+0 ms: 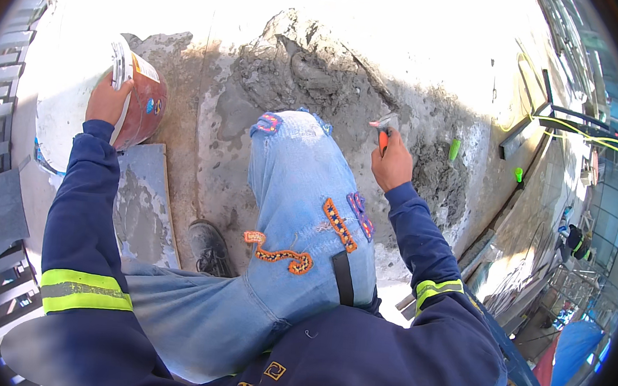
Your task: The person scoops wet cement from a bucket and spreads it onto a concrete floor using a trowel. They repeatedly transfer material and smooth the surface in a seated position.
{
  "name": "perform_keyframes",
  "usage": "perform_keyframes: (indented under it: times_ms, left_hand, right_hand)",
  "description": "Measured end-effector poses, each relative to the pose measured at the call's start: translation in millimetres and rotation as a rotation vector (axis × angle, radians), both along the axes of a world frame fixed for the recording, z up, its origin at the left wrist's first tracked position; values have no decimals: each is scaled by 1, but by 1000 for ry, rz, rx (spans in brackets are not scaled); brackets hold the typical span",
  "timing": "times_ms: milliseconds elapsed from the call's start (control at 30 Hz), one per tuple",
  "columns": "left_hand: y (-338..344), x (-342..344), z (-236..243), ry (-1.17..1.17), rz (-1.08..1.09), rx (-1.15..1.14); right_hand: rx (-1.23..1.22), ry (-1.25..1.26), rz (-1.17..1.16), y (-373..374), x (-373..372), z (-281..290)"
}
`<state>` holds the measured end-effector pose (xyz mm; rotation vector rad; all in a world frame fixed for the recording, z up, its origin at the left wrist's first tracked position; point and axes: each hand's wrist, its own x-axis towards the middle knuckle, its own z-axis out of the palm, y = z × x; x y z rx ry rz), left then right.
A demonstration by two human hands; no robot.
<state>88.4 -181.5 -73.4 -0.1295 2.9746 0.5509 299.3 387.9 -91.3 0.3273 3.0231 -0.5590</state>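
Left hand: grips bucket
Right hand: grips orange-handled tool
Mortar: upper centre, partly behind knee
Green cylinder: centre-right

L bucket: smooth, glossy plastic. R tool grip: plastic-looking. Far mortar heap: rough & matt. My jeans: worn denim.

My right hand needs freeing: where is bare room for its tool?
Floor between the smeared board and denim knee looks free, and more between the nearer green piece and the farther one. Crowded: heaped mortar beyond the knee, the bucket at left.
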Motion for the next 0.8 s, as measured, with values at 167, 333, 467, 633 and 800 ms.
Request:
perform_keyframes:
  times_ms: [167,333,467,633,800]
  left_hand:
    - [-8,5,6,23,-38,-41]
    - [14,-5,-6,65,-105,36]
    - [-9,-1,-6,34,-88,2]
    - [-25,2,-6,60,-80,79]
    - [-5,-10,-8,19,-157,190]
  right_hand:
    - [-256,188,-302,-12,-44,30]
    - [86,-24,-609,27,-24,-150]
    - [-268,-313,-554,32,-42,-117]
    - [-266,175,-582,20,-59,-27]
    - [91,-128,-715,8,-40,-141]
